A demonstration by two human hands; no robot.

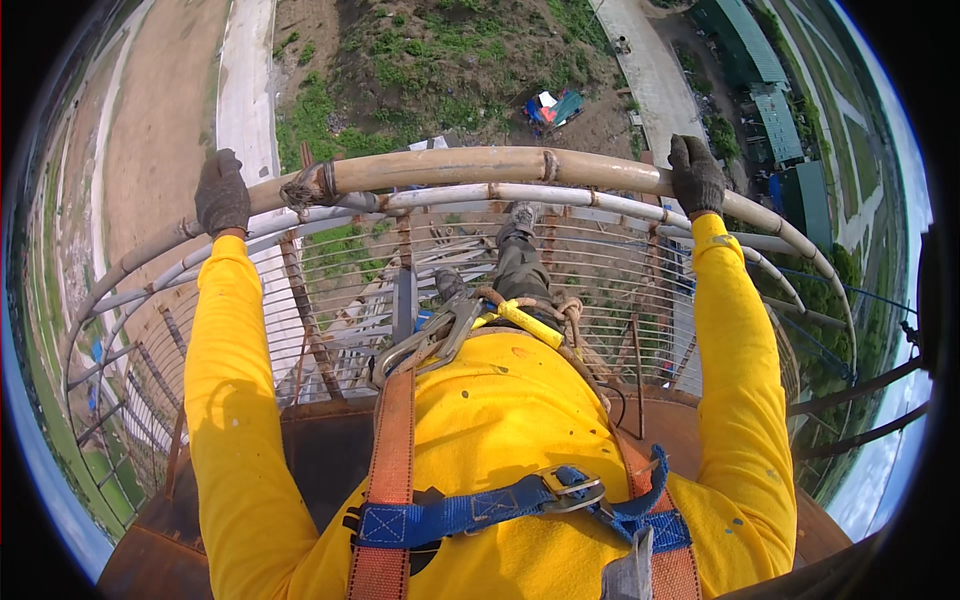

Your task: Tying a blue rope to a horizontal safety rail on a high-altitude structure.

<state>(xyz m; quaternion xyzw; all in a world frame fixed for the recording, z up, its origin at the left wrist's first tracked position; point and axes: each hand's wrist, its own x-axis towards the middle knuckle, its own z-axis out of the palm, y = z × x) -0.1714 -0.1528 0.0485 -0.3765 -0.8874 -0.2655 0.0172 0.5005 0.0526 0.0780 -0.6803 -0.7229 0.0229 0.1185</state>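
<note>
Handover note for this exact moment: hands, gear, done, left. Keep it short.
Left hand: gloved, closed around the top guard rail, beside a rope lashing.
Right hand: gloved, closed around the same rail, further right.
Gear: harness on, blue chest strap buckled; metal snap hook lies at the chest, and its attachment cannot be made out.
Position: one leg raised against the lower rail, rusty platform below, ground far beneath.
Done: both hands gripping the rail.
Left: confirm the hook's anchor.
</note>
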